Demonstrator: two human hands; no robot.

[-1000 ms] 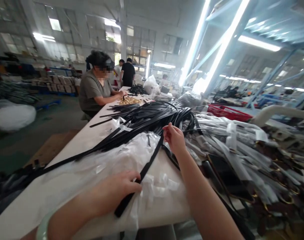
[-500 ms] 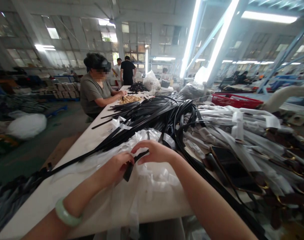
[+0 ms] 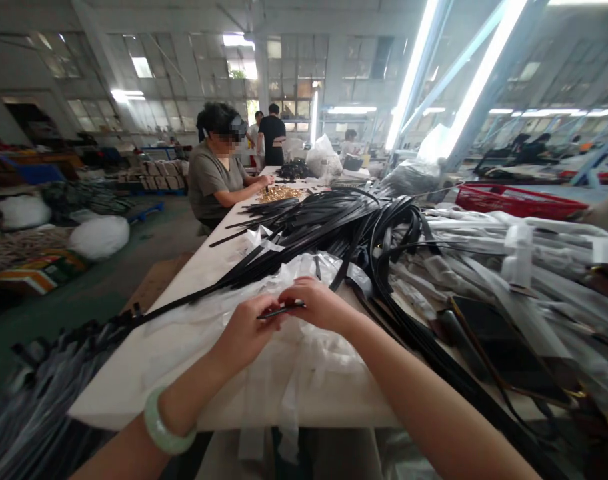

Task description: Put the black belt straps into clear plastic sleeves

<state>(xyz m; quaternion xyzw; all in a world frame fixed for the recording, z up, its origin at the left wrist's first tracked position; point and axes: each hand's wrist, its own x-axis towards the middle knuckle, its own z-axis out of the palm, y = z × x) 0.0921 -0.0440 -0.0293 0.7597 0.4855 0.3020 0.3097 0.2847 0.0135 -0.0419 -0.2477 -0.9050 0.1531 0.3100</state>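
Observation:
A short black strip is pinched between both hands above the near part of the pale table. My left hand, with a pale green bangle on its wrist, grips the strip's left part. The fingers of my right hand close on its right part, and the fingertips of both hands nearly meet. Translucent white plastic sleeves lie under and around the hands. Just beyond them spreads a large heap of long black straps.
A phone lies on the right among wrapped straps. Behind these stands a red basket. A person in a grey shirt sits at the table's far left side, near gold-coloured pieces. More straps hang at the lower left.
The strip has turned from tilted downward to nearly level, edge-on. Both hands have come closer together. The view has swung left, so the surroundings sit further right.

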